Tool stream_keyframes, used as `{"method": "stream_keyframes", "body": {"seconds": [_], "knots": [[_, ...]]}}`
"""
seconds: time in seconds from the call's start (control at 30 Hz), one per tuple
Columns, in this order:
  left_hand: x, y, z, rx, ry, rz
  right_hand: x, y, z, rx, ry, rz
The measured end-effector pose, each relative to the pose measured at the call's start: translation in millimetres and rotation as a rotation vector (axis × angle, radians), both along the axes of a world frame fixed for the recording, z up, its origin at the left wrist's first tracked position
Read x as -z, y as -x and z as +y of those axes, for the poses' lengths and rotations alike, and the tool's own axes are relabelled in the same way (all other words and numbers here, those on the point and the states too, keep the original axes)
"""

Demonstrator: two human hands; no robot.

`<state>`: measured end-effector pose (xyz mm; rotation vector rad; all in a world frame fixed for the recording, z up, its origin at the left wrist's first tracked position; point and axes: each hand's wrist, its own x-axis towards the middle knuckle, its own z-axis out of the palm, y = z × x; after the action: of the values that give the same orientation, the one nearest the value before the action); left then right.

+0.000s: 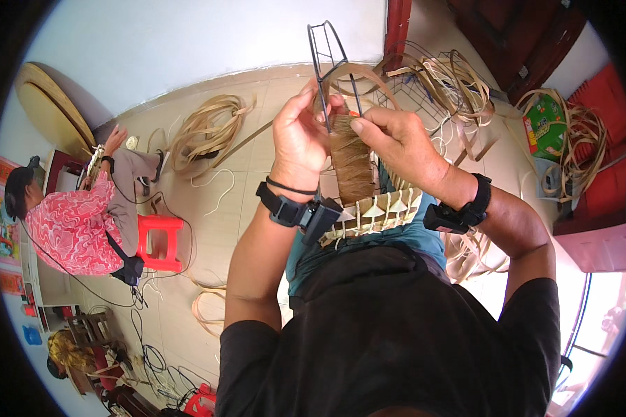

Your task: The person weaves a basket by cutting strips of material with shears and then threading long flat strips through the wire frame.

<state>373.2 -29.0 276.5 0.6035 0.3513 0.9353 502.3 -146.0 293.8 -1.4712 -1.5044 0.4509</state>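
In front of me a black wire frame (325,52) rises up, bare at its far end. Its nearer part is wrapped in overlapping brown flat strip (351,163). My left hand (302,135) curls round the frame's left side where the wrapping ends. From the right, my right hand (403,142) pinches the strip against the frame, thumb on top. A loose length of strip (372,75) arcs over beyond my fingers. Something small and orange shows between the hands, too small to name. The frame joins a basket-like piece (379,212) at my lap, its edge laced with pale strips.
Coils of flat strip (212,132) lie on the tiled floor, with more over a wire rack (459,83) at far right. A green package (544,125) sits by red chairs (602,118). At left, a person in a patterned red top (73,229) works near a red stool (161,243); cables trail there.
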Motion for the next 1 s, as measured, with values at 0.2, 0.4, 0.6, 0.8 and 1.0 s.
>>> {"method": "stream_keyframes", "body": {"seconds": [0.2, 0.4, 0.6, 0.8, 1.0], "knots": [[-3, -2, 20, 0.246, -0.028, -0.06, 5, 4, 1, 0.035, -0.036, 0.028], [-8, 8, 21, 0.184, -0.056, -0.043, 9, 4, -1, 0.054, -0.024, 0.057], [-5, 20, 12, 0.124, -0.045, 0.082, 12, 6, -6, 0.038, -0.038, 0.07], [3, 26, 23, 0.09, -0.144, 0.004, 14, 9, -7, 0.039, -0.055, 0.039], [-9, 42, 18, 0.359, -0.549, 0.338, 14, 6, -10, 0.026, -0.048, 0.082]]}}
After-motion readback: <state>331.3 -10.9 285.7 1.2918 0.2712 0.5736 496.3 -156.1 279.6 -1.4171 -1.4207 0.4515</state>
